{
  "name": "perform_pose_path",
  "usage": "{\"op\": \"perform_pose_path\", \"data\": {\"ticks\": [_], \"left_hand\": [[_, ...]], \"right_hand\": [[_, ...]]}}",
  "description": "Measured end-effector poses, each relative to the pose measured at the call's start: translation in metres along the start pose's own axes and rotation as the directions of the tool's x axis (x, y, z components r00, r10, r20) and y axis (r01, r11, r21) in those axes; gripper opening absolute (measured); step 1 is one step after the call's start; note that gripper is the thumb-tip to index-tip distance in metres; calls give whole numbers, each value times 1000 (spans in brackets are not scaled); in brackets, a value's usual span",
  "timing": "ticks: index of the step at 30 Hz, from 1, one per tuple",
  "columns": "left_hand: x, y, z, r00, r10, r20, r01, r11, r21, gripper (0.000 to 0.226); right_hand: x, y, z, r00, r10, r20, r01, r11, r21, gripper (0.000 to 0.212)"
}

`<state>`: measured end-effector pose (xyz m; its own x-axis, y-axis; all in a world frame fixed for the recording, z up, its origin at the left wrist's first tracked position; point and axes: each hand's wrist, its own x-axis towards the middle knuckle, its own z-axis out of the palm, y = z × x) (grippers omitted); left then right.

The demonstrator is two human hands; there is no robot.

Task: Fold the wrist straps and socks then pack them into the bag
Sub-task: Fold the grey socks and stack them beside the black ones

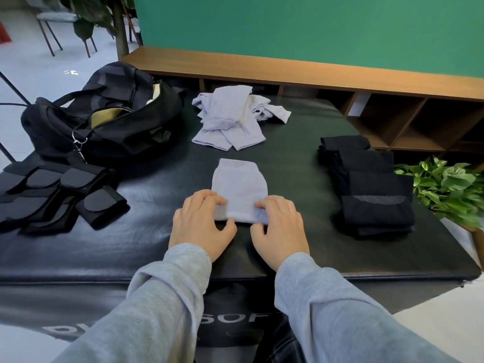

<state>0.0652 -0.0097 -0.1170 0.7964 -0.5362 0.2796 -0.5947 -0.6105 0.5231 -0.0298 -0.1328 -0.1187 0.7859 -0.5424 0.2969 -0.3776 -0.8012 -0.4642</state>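
A pale lilac sock [239, 187] lies flat in the middle of the black padded table [146, 239], its near end folded over. My left hand [203, 222] pinches the sock's near left corner and my right hand [279, 226] pinches its near right corner. A loose heap of lilac socks [230, 119] lies further back. Folded black socks [366, 184] are stacked at the right. Black wrist straps [60, 197] lie folded at the left. The black bag [110, 113] sits unzipped at the back left, showing a tan lining.
A wooden shelf unit [392, 100] runs behind the table under a green wall. A leafy potted plant [450, 189] stands off the table's right edge. Chair legs and a tree trunk [120, 27] are at the far left.
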Motion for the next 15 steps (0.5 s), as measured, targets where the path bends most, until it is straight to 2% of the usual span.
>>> {"op": "perform_pose_path", "data": {"ticks": [7, 11, 15], "left_hand": [[1, 0, -1, 999, -5, 50, 2, 999, 53, 43], [1, -1, 1, 999, -18, 40, 15, 998, 63, 47], [2, -2, 2, 1000, -30, 2, 30, 999, 31, 41]], "right_hand": [[2, -2, -4, 996, 10, 92, -6, 999, -45, 46], [3, -3, -5, 995, 47, 85, -44, 998, -36, 40], [3, -4, -5, 995, 78, 65, -78, 997, -9, 33]]}}
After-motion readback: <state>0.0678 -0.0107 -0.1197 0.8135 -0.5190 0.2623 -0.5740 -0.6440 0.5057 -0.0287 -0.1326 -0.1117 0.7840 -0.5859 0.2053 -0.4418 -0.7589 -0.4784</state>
